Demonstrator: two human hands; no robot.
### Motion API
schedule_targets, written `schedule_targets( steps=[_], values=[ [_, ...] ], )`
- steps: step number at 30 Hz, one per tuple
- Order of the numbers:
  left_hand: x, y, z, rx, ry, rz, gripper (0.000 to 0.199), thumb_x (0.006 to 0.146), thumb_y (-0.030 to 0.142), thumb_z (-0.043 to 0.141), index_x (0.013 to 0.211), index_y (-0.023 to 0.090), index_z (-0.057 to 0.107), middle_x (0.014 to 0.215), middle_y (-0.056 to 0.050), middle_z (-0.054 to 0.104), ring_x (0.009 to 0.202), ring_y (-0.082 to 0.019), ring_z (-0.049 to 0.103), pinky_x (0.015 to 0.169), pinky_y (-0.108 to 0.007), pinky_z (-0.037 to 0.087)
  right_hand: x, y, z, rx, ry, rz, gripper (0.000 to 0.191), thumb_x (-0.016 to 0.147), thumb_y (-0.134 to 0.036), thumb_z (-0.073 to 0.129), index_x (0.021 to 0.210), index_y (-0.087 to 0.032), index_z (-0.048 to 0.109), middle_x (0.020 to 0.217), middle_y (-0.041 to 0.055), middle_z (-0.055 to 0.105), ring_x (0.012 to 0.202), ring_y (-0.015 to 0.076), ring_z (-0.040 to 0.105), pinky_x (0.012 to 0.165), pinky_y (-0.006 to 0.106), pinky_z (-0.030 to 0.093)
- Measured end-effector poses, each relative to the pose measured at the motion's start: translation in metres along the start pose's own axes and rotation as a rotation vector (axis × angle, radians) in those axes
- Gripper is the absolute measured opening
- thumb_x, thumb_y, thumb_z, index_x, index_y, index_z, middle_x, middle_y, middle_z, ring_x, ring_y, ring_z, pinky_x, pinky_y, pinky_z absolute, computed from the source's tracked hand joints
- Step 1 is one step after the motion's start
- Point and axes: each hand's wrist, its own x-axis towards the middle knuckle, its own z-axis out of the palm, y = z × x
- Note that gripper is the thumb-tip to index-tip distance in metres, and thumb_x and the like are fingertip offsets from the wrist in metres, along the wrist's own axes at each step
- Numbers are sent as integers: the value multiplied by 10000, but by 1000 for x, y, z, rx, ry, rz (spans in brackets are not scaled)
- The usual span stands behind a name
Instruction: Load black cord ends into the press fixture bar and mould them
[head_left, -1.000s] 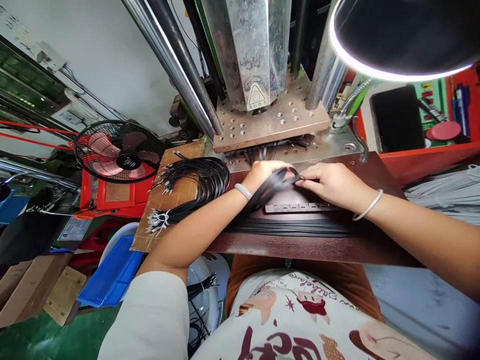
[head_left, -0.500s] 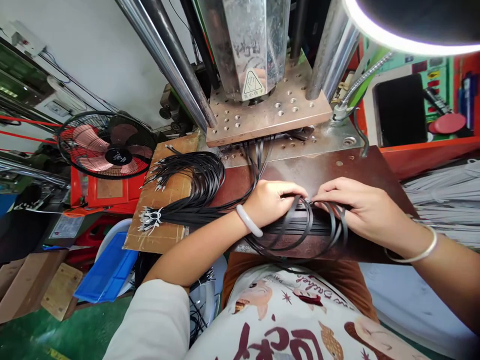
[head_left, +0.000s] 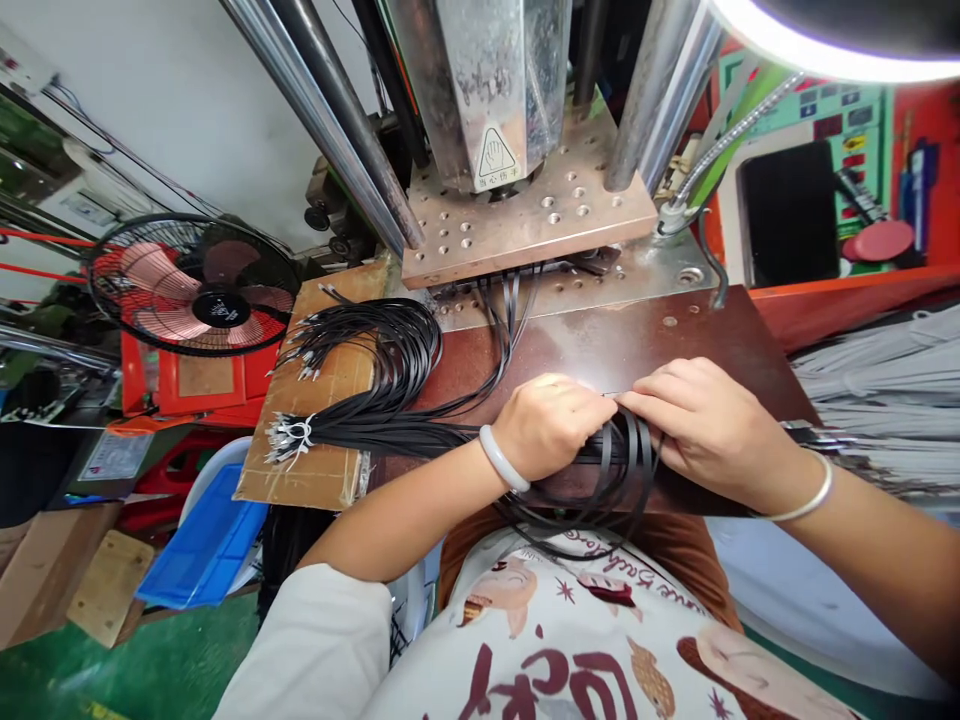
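Observation:
Looped black flat cables [head_left: 636, 452] hang between my two hands over the front of the brown work surface [head_left: 592, 345]. My left hand [head_left: 553, 425] is closed, knuckles up, with thumb and fingertips pinching the cables near their ends. Close beside it, my right hand [head_left: 694, 415] pinches the same cables, its fingertips almost touching the left ones. The exact cable ends are hidden by my fingers. To the left lies a thick bundle of black cables [head_left: 409, 345], curved back on itself. A white tie [head_left: 300, 432] binds one end of the bundle.
A press with a drilled metal plate [head_left: 525, 230] stands behind the surface, several cables running under it. Cardboard [head_left: 330, 370] lies beneath the bundle. A fan [head_left: 199, 285] stands left, a ring lamp [head_left: 825, 65] hangs upper right, and pale cables [head_left: 892, 390] lie at right.
My left hand has rolled over and closed more tightly, its knuckles now upward. The fingertips of both hands have come closer together, and the cable loops have gathered. The view has shifted slightly.

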Motion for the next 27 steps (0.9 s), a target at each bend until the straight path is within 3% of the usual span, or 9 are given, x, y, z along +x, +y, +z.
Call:
schedule_targets(
  steps=[4, 6, 9, 13, 18, 21, 25, 27],
  values=[
    [-5, 1, -13, 173, -97, -185, 317, 993, 190, 351, 938, 125, 656, 951, -120, 664, 910, -217, 621, 783, -327, 500, 2, 4, -10, 203, 43, 135, 128, 912, -193, 516, 941, -211, 640, 850, 48, 659, 784, 177, 593, 717, 320, 474],
    [-5, 1, -20, 236, -86, -271, 286, 980, 184, 377, 966, 134, 658, 1010, -132, 644, 927, -233, 606, 759, -325, 493, 4, 6, -15, 217, 63, 181, 110, 920, -206, 528, 929, -208, 638, 870, 57, 667, 790, 173, 612, 718, 309, 485],
    [-2, -1, -24, 229, -3, -334, 273, 986, 265, 414, 1127, 181, 633, 1182, -138, 588, 1037, -246, 575, 803, -319, 493, 7, 11, -18, 188, 26, 113, 122, 914, -182, 511, 883, -188, 629, 834, 71, 654, 773, 188, 592, 718, 328, 477],
    [-2, -7, -19, 125, -55, -403, 260, 978, 218, 412, 1041, 163, 658, 1049, -120, 599, 940, -222, 597, 779, -317, 510, 9, 16, -13, 93, -98, -21, 195, 834, -48, 470, 866, -174, 616, 818, 79, 630, 783, 211, 530, 737, 355, 443],
    [-10, -16, -14, -301, 223, -346, 255, 866, 46, 491, 960, 139, 709, 947, -70, 664, 888, -148, 642, 838, -254, 526, 6, 8, -11, -90, -146, -65, 197, 817, -44, 453, 849, -168, 603, 778, 85, 584, 759, 232, 483, 706, 370, 399],
    [-13, -17, -10, -504, 283, -301, 254, 828, 10, 511, 879, 144, 720, 863, -31, 715, 826, -120, 663, 819, -220, 527, -2, 13, -24, -60, -147, -8, 118, 848, -152, 504, 938, -187, 572, 777, 65, 585, 723, 218, 520, 672, 351, 423],
    [-15, -17, 0, -446, 257, -262, 213, 830, 31, 539, 892, 141, 711, 885, -36, 738, 817, -140, 671, 805, -258, 517, -17, 35, -49, 150, -214, 43, 117, 903, -332, 530, 985, -250, 547, 797, 5, 610, 625, 147, 555, 553, 278, 434],
    [-15, -18, 6, -369, 266, -229, 187, 848, 59, 550, 897, 148, 707, 884, -33, 744, 823, -150, 672, 826, -287, 500, -23, 42, -55, 89, -163, -20, 133, 928, -353, 499, 954, -270, 600, 880, 15, 629, 702, 164, 573, 617, 298, 448]
  ],
)
